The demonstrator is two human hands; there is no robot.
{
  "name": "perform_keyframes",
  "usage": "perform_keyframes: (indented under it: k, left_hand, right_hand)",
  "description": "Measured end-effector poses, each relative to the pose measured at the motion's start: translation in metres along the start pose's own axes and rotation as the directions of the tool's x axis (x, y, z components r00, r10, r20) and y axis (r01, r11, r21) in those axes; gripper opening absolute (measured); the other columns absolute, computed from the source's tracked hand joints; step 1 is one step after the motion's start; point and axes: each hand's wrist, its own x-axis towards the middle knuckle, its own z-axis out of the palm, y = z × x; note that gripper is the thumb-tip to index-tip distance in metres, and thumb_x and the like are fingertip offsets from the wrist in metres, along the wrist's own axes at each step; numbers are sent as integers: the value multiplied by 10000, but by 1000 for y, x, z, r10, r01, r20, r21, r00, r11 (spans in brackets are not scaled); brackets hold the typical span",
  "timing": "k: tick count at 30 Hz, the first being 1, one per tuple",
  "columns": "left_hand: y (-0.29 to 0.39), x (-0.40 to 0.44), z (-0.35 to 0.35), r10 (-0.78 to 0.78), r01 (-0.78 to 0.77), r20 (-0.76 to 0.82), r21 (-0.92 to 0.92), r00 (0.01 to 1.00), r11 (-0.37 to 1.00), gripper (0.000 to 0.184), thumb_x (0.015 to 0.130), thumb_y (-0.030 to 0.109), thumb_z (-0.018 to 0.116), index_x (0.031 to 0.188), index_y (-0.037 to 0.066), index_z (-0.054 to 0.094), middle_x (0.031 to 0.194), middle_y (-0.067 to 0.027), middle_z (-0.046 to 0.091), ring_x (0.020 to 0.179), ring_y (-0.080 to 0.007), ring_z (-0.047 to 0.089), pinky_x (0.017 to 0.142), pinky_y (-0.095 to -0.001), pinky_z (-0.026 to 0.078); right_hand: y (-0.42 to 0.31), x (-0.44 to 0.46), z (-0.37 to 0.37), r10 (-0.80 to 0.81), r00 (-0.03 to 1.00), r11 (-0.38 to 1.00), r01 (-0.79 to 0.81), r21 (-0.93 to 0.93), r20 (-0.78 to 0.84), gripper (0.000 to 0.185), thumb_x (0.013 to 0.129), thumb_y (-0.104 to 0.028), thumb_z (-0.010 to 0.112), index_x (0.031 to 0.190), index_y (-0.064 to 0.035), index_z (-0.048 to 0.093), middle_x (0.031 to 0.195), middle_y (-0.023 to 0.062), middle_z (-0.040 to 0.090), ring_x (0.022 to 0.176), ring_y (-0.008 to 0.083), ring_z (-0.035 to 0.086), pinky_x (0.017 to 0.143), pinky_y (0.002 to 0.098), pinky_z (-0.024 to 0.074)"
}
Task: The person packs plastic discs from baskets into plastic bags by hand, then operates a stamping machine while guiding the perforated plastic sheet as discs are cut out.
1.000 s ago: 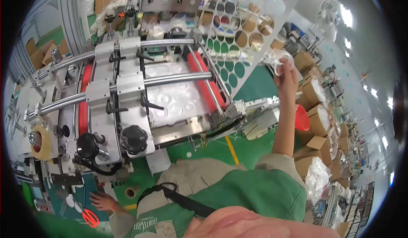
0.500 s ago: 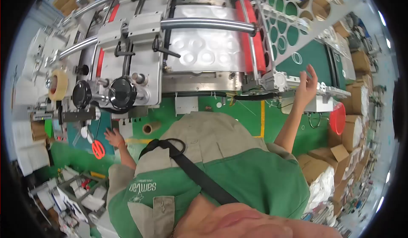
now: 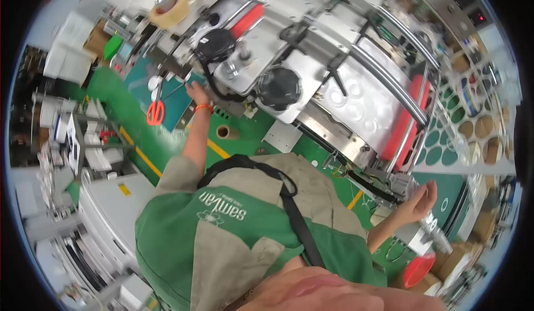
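My left hand (image 3: 198,94), with an orange band at the wrist, is near the edge of a dark green mat (image 3: 176,102) on the machine's left side. Its fingers are apart and nothing shows in them. Red-handled scissors (image 3: 156,112) lie on the mat beside it. On the other side, my right hand (image 3: 418,202) is raised at the machine's right end, fingers partly curled and apart, with nothing visible in it. Near it is a green belt (image 3: 448,191) with a small white ring (image 3: 444,204) on it. A perforated clear-white sheet (image 3: 483,116) runs up from the belt.
The machine has black knobs (image 3: 278,88), steel rods (image 3: 384,83) and a red roller (image 3: 401,127). A tape roll (image 3: 169,10) sits at its upper left. A red bin (image 3: 419,269) and cartons are at lower right. A cardboard tube (image 3: 227,132) is on the green floor.
The view has turned towards the left side. My right hand has lowered from the sheet, and the ring it held a second ago is out of it. My left hand remains by the mat.
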Motion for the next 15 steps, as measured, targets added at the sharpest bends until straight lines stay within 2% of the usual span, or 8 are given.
perform_keyframes:
  k: [1, 4, 6, 8, 9, 11, 12, 15]
  left_hand:
    - [30, -20, -7, -2, 2, -24, -11, 1000, 1000, 606, 879, 356, 401, 1300, -55, 257, 1353, -230, 237, 1242, -326, 255, 1027, -381, 175]
    - [5, -21, -33, -26, 33, -121, 58, 992, 998, 592, 879, 352, 402, 1309, -30, 260, 1364, -206, 219, 1242, -312, 259, 1024, -378, 177]
    - [-18, -27, -45, 2, -1, 6, -41, 1000, 999, 584, 880, 352, 396, 1319, -7, 257, 1359, -197, 230, 1245, -282, 264, 1023, -384, 174]
    - [-54, -26, -44, -72, 73, -5, 13, 997, 997, 601, 875, 341, 401, 1335, 1, 216, 1330, -188, 277, 1214, -255, 294, 1002, -408, 206]
    - [-44, -32, -39, -80, 81, 17, -98, 997, 992, 606, 873, 343, 398, 1341, 12, 200, 1267, -173, 331, 1149, -249, 338, 981, -408, 229]
    - [-11, -46, -30, -143, 160, 101, -189, 985, 969, 621, 868, 368, 383, 1347, 34, 173, 1035, -98, 422, 936, -223, 417, 911, -390, 287]
    - [38, -69, -26, -331, 350, 117, -364, 936, 863, 612, 873, 381, 357, 1352, 49, 173, 901, -61, 414, 859, -200, 417, 887, -370, 290]
    - [-26, -38, -24, -246, 280, 173, -210, 954, 937, 598, 886, 381, 339, 1357, 56, 165, 877, -57, 436, 868, -195, 415, 875, -398, 299]
  right_hand:
    - [0, 0, 0, -4, 999, 1000, 3, 11, 36, 263, 824, 3, 516, 1085, 34, 514, 1048, 97, 547, 871, 137, 501, 772, 244, 408]
    - [4, -1, -2, -34, 999, 999, 34, 7, 13, 266, 828, -6, 506, 1091, 30, 507, 1056, 120, 546, 957, 160, 513, 806, 263, 410]
    - [6, 1, -3, -45, 999, 999, 45, -29, 23, 268, 826, -5, 505, 1092, 30, 506, 1056, 121, 546, 955, 160, 514, 804, 259, 411]
    - [1, -2, -2, -9, 1000, 998, 9, -56, 3, 266, 822, 2, 498, 1086, 27, 510, 1049, 106, 547, 911, 144, 511, 780, 235, 417]
    - [-7, -3, 3, 95, 995, 994, -96, -53, -27, 256, 820, 4, 501, 1075, 23, 518, 1036, 85, 546, 841, 119, 495, 747, 216, 419]
    - [12, -2, -8, 10, 1000, 996, -10, -83, -5, 267, 826, -20, 516, 1091, 17, 512, 1045, 77, 546, 860, 121, 505, 744, 231, 430]
    - [9, -2, -6, -54, 999, 995, 53, -81, -1, 267, 813, -3, 516, 1079, 16, 522, 1045, 80, 542, 887, 123, 494, 743, 224, 417]
    - [7, -2, -4, -58, 998, 995, 57, -78, -7, 268, 798, 1, 523, 1066, 15, 530, 1031, 85, 543, 901, 125, 478, 772, 235, 387]
